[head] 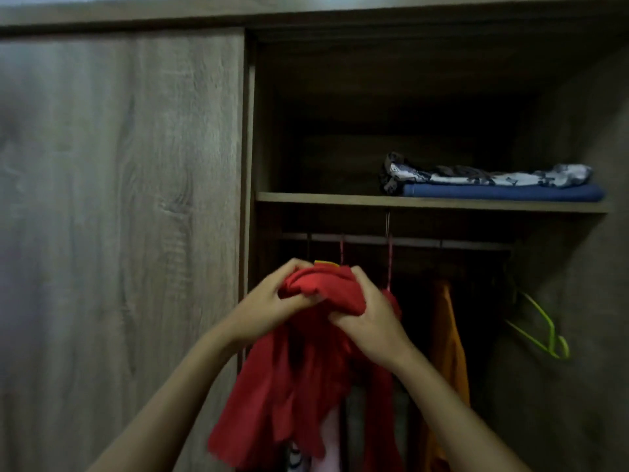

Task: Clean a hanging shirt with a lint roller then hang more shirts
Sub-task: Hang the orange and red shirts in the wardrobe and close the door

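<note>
A red shirt point(299, 379) hangs bunched in front of the open wardrobe, just below the rail point(425, 240). My left hand point(272, 306) grips its top from the left. My right hand point(367, 321) grips the same bunched top from the right. A bit of yellow point(326, 264) shows above the red cloth. A red hanger hook point(341, 250) rises to the rail right behind the shirt; whether it carries the shirt I cannot tell. An orange shirt point(447, 352) hangs to the right. No lint roller is in view.
The closed wooden wardrobe door point(119, 216) fills the left. A shelf point(340, 198) above the rail holds a folded blue cloth point(500, 193) under a patterned one point(483, 175). An empty green hanger point(541, 332) hangs at the far right. More garments hang low behind the red shirt.
</note>
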A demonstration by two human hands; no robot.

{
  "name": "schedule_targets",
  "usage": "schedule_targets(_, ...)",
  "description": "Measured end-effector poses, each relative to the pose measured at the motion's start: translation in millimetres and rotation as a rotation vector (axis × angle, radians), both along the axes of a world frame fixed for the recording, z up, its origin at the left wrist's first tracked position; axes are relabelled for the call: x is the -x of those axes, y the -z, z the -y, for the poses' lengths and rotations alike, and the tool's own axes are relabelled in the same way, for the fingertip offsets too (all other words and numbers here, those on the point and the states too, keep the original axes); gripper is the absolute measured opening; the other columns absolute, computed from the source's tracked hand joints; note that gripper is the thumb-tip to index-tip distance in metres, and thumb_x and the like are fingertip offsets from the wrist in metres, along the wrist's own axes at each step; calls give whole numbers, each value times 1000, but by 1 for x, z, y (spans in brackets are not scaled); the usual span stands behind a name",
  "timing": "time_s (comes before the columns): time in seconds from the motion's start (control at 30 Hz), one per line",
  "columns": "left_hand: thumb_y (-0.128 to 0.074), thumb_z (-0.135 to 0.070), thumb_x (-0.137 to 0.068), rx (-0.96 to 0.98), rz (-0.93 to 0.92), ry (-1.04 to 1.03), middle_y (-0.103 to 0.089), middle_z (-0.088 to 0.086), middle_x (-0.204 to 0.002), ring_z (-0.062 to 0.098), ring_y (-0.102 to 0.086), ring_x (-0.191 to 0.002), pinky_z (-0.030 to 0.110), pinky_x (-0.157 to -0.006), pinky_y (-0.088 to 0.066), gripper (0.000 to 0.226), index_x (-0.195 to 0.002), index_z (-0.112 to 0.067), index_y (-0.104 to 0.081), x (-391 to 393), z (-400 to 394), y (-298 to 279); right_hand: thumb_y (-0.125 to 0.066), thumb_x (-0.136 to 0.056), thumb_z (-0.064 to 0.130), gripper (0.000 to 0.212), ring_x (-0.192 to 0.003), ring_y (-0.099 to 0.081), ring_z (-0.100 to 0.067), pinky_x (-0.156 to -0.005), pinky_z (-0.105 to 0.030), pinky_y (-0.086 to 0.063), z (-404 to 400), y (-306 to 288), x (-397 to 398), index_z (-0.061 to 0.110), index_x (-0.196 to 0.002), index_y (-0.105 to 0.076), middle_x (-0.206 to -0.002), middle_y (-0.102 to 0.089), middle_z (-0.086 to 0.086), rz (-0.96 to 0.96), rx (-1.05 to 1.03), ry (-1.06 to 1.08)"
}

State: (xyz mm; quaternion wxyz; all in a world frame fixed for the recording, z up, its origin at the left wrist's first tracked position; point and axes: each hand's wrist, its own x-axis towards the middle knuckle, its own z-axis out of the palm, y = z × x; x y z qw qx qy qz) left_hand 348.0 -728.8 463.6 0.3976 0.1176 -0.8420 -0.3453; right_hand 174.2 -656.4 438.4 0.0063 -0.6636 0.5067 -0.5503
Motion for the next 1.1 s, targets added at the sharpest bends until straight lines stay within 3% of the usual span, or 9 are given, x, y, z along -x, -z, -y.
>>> schedule_targets(0.13, -47, -41, -84, -586, -91, 279, -65, 9, -107, 24, -55, -88, 29, -66, -44, 47, -116, -9, -58, -18, -3, 49, -68, -72, 6, 33, -85, -57, -1, -75, -17, -42, -31, 37, -6, 28, -94, -56, -94, -59, 5, -48, 75, 43)
schedule_targets(0.27, -58, -56, -83, -757, -74, 51, -67, 13, -95, 18, -57, -68, 25, -58, -41, 50, -111, -15, -59, -3, 2, 84, -65, -75, -2, 30, -97, -58, -11, -85, -27, -46, -54, 64, -21, 23, -88, -53, -101, -56, 6, -96, 73, 28)
schedule_targets(0.33, -71, -64, -68, -773, 19, -9, -63, 5, -86, 12, -64, -60, 21, -56, -45, 69, -114, -16, -53, 6, 0, 93, -66, -76, 2, 29, -104, -57, -11, -90, -27, -46, -60, 77, -32, 25, -87, -51, -106, -53, 11, -143, 33, 34)
schedule_targets(0.43, -67, -44, -84, -692, 101, 23, -64, -6, -108, 8, -69, -92, 17, -73, -54, 49, -126, -32, -46, -2, -9, 103, -66, -79, 14, 32, -128, -44, -2, -104, -21, -38, -61, 94, -45, 36, -88, -45, -122, -46, 18, -205, -29, 49)
schedule_targets(0.57, -68, -23, -86, -715, 137, 101, -62, 7, -80, 14, -54, -65, 19, -57, -39, 30, -115, -17, -66, -16, -10, 115, -68, -82, 23, 28, -135, -17, 18, -104, -2, -20, -68, 112, -53, 35, -87, -43, -142, -30, 25, -273, -159, 27)
schedule_targets(0.7, -63, -13, -91, -581, 100, 41, -62, 3, -74, 4, -53, -58, 13, -54, -39, 17, -105, -6, -69, -21, -13, 126, -66, -84, 23, 23, -136, -22, 15, -106, -7, -24, -78, 125, -51, 32, -87, -45, -147, -27, 24, -294, -223, 12)
schedule_targets(0.8, -64, -10, -88, -435, 2, -13, -71, 6, -84, 6, -63, -75, 17, -71, -49, 16, -101, -3, -71, -24, -18, 126, -65, -85, 24, 21, -140, -26, 6, -110, -18, -30, -87, 125, -43, 32, -86, -45, -148, -34, 19, -297, -299, -40)
schedule_targets(0.97, -63, -9, -89, -370, -88, -42, -73, 8, -91, 9, -65, -81, 18, -75, -51, 13, -98, -6, -72, -35, -26, 117, -67, -80, -1, 31, -132, -42, 5, -111, -24, -34, -100, 119, -34, 29, -84, -58, -140, -50, 15, -144, -357, -75)
schedule_targets(1.1, -60, -9, -91, -314, -93, -53, -68, 3, -79, 5, -58, -61, 15, -53, -47, 13, -98, -7, -71, -41, -30, 105, -65, -77, -7, 36, -120, -56, -3, -107, -31, -39, -99, 113, -27, 29, -77, -69, -119, -65, 8, -11, -383, -37)
